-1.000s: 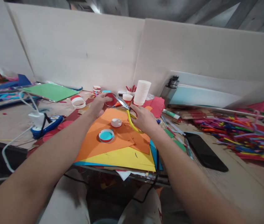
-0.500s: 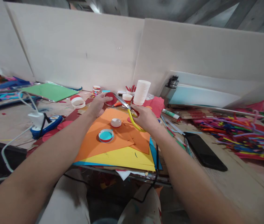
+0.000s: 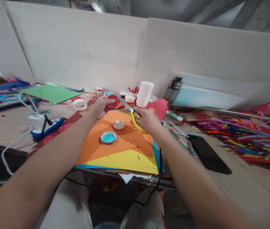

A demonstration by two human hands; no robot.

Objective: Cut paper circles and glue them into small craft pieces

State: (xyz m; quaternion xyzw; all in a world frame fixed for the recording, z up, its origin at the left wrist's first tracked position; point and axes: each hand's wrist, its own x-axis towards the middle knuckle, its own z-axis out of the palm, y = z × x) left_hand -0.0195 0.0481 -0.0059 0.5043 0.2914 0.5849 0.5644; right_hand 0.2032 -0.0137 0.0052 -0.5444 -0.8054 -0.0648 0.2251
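My left hand [image 3: 99,107] holds a small round red piece [image 3: 113,101] above the far edge of the orange paper [image 3: 101,144]. My right hand [image 3: 147,121] grips yellow-handled scissors [image 3: 130,115], and the blades reach up-left to the red piece. On the orange paper below lie a white cap [image 3: 118,124] and a round lid with a light blue inside [image 3: 108,138]. Yellow paper [image 3: 125,160] and blue paper lie under the orange sheets.
A stack of white cups [image 3: 145,94] and small paint pots stand behind my hands. A black phone [image 3: 207,154] lies to the right beside a heap of coloured pipe cleaners [image 3: 244,140]. A green sheet [image 3: 50,93], a tape roll [image 3: 79,103] and a blue glue gun [image 3: 49,126] are at left.
Both hands have stayed nearly in place; the scissors and red piece have shifted only slightly. The view has drifted a little.
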